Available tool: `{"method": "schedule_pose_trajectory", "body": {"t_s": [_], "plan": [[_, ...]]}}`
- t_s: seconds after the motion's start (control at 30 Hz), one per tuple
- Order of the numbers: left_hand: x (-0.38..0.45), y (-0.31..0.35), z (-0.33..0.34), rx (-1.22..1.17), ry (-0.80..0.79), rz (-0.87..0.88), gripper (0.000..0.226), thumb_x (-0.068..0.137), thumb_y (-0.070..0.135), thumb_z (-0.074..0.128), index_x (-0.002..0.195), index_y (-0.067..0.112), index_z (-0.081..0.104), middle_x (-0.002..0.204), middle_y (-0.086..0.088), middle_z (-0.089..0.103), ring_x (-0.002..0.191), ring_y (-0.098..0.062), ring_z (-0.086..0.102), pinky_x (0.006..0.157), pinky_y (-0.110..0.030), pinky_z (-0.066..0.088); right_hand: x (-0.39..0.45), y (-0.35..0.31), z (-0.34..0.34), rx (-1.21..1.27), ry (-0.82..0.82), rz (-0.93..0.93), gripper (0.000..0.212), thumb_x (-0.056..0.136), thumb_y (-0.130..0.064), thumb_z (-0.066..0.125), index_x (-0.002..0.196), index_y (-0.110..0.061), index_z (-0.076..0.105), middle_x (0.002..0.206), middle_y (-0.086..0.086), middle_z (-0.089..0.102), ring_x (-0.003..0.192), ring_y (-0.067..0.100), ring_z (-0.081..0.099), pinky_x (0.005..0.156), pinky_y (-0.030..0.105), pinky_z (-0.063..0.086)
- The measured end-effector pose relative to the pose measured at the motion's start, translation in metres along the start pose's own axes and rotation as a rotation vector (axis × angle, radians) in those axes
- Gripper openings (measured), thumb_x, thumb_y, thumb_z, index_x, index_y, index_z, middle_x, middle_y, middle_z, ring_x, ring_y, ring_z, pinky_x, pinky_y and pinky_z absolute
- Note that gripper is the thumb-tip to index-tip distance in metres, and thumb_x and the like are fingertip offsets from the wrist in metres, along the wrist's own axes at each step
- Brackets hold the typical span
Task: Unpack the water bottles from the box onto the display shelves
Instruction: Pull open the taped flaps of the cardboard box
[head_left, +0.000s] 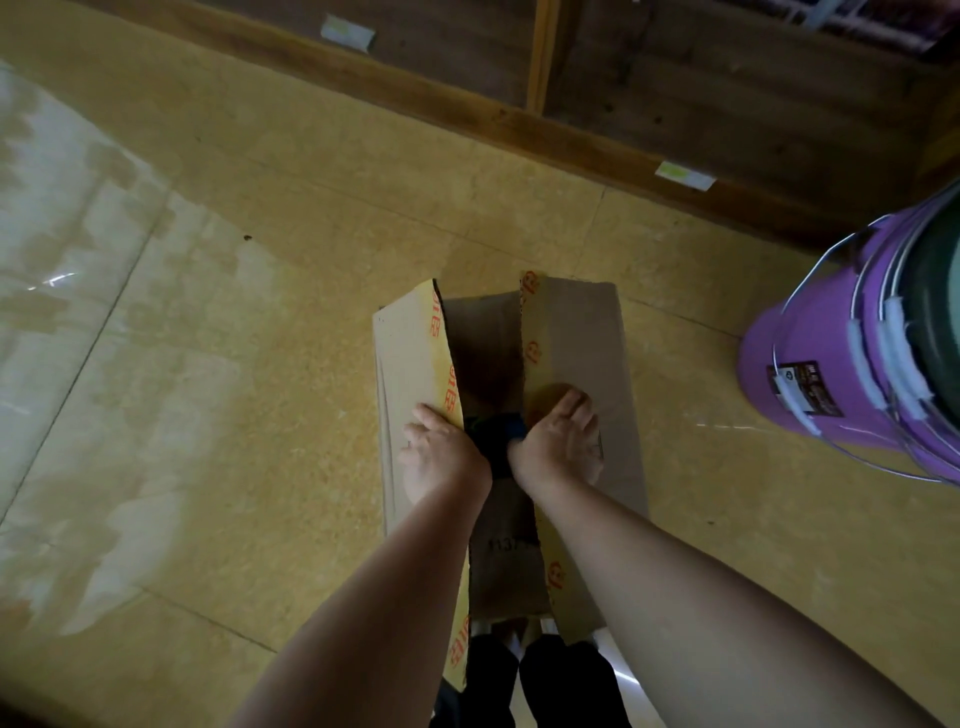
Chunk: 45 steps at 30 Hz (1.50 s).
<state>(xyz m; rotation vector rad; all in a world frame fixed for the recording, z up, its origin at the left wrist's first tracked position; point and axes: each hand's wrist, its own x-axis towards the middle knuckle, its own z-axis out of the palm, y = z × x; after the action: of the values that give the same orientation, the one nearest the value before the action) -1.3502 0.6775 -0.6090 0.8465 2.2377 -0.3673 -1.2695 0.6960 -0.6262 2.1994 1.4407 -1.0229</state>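
We are at the very start of the job, as far as we can judge: the brown cardboard box (571, 353) with yellow, red-printed tape along its flap edges sits on the tan floor (260, 364) right in front of us, and its two long top flaps are only partly parted, leaving a narrow dark gap down the middle. Through that gap we see something dark with a touch of blue between the wrists (perhaps a bottle cap or wrap, but it is too dim to tell), so we cannot confirm any water bottles by sight. Our left hand (436, 452) lies flat on the left flap with its fingers spread and reaching its taped inner edge, and our right hand (561, 441) presses flat on the right flap in the same way; neither hand is curled round anything. Nothing has been lifted out yet, and no bottle stands anywhere around the box. What is left, then, is nearly everything: fold the flaps fully back, take the bottles out, and set them on the shelving. Beyond the box, the dark wooden display shelf (675, 93) runs across the top of the view with small pale price labels (684, 175) on its front edge, and its visible lower level looks bare. To the right stands a purple plastic bucket (831, 353) with a wire handle.
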Motion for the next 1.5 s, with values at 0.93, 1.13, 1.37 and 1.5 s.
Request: {"method": "schedule_pose_trajectory", "body": {"t_s": [0.93,1.13,1.37,1.5], "plan": [[-0.012,-0.009,-0.035,0.123,-0.122,0.080,0.030,0.094,0.011,0.042,0.120,0.009,0.057,0.120,-0.009,0.060,0.113,-0.024,0.057,0.088,-0.029,0.046,-0.003,-0.004,-0.046,-0.311,-0.223,0.042,0.038,0.094,-0.010,0.046,0.132,-0.004,0.048,0.134,0.016,0.049,0.122,0.029,0.049,0.094,0.032,0.044],[-0.017,-0.016,-0.056,0.109,-0.112,0.116,0.029,0.091,0.010,0.042,0.115,0.010,0.060,0.115,-0.010,0.063,0.108,-0.027,0.059,0.082,-0.032,0.047,-0.018,-0.004,-0.078,-0.309,-0.266,0.050,0.035,0.091,0.000,0.050,0.126,0.003,0.052,0.121,0.018,0.060,0.108,0.029,0.061,0.089,0.033,0.050],[-0.062,-0.022,-0.130,0.116,-0.058,0.150,0.033,0.091,0.011,0.043,0.121,0.006,0.056,0.122,-0.014,0.059,0.114,-0.030,0.056,0.089,-0.034,0.046,-0.072,-0.027,-0.136,-0.240,-0.255,0.044,0.030,0.094,-0.003,0.047,0.122,0.004,0.056,0.126,0.015,0.059,0.117,0.026,0.057,0.098,0.034,0.047],[-0.114,-0.036,-0.196,0.106,-0.017,0.172,0.028,0.090,0.010,0.046,0.115,0.004,0.058,0.117,-0.015,0.061,0.109,-0.031,0.058,0.085,-0.033,0.047,-0.135,-0.050,-0.188,-0.163,-0.248,0.009,0.033,0.093,-0.016,0.050,0.117,0.007,0.055,0.114,0.021,0.062,0.107,0.032,0.062,0.084,0.035,0.052]]}}
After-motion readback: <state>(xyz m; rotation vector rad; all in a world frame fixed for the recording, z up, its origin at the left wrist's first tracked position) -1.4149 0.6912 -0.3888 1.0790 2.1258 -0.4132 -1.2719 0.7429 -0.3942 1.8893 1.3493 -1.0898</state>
